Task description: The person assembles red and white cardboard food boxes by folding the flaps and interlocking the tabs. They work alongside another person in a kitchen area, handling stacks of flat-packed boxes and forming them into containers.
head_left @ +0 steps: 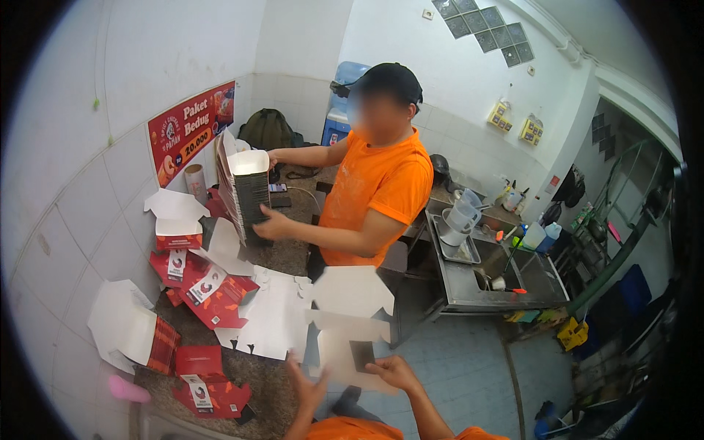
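A white-sided cardboard box blank point(341, 341), blurred by motion, stands above the counter's near edge. My right hand point(396, 372) pinches its lower right part, beside a dark flap. At its lower left is my left hand point(308, 385), fingers spread; whether they touch the card is unclear. More flat blanks point(270, 312) lie white side up just left of it. Red printed box blanks point(220, 293) overlap on the counter, and another red blank point(207, 385) lies nearer me. A stack of partly folded boxes point(163, 345) leans by the wall.
Across the counter point(282, 257), a co-worker in an orange shirt point(378, 191) holds a tall stack of nested boxes point(253, 191). A pink object point(128, 389) lies at the near left. On the right stands a metal sink point(469, 282) with plastic jugs point(462, 216).
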Demonstrator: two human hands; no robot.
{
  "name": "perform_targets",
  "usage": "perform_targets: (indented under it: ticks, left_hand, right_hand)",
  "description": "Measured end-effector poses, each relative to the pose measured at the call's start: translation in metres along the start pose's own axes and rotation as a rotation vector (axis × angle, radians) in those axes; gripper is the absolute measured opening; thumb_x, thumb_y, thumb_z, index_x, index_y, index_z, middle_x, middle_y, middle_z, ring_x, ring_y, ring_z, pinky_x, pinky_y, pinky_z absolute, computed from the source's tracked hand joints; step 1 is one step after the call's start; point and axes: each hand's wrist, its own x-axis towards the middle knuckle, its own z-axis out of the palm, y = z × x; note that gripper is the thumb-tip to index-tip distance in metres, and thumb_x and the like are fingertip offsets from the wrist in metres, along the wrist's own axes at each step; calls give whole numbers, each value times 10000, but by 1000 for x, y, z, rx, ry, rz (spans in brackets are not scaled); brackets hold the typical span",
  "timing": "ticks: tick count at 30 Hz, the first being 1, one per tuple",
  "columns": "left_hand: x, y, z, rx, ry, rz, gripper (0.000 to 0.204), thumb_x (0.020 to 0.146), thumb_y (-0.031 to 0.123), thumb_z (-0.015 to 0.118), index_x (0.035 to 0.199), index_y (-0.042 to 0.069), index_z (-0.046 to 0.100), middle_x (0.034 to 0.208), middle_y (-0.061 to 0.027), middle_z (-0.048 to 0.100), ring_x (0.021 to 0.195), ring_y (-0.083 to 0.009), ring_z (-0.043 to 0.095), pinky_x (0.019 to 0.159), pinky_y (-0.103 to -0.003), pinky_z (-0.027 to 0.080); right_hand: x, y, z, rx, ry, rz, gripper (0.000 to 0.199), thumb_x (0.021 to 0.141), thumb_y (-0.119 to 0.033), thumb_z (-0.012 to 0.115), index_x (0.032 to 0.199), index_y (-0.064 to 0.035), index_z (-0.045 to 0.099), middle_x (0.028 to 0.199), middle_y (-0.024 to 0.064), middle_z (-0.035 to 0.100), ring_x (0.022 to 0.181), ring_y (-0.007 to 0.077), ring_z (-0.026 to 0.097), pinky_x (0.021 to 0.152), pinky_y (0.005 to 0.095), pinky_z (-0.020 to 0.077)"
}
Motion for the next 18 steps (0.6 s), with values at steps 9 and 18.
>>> perform_targets:
  ticks: [9,18]
  left_hand:
    - [50,59,-22,-469,-595,-566,417,849,236,846,1154,1,685,1012,-57,733,882,-149,684,787,-297,551]
    - [52,90,-38,-868,-226,-624,325,905,182,790,1164,13,690,1051,-40,713,938,-126,675,807,-278,548]
  right_hand:
    - [-2,-40,43,185,-231,-133,582,951,-383,720,1381,-14,588,1287,190,650,1156,242,632,982,388,506]
    - [-9,-46,97,-136,342,-691,659,973,-280,705,1507,1,441,1563,234,432,1465,316,408,1159,401,366]
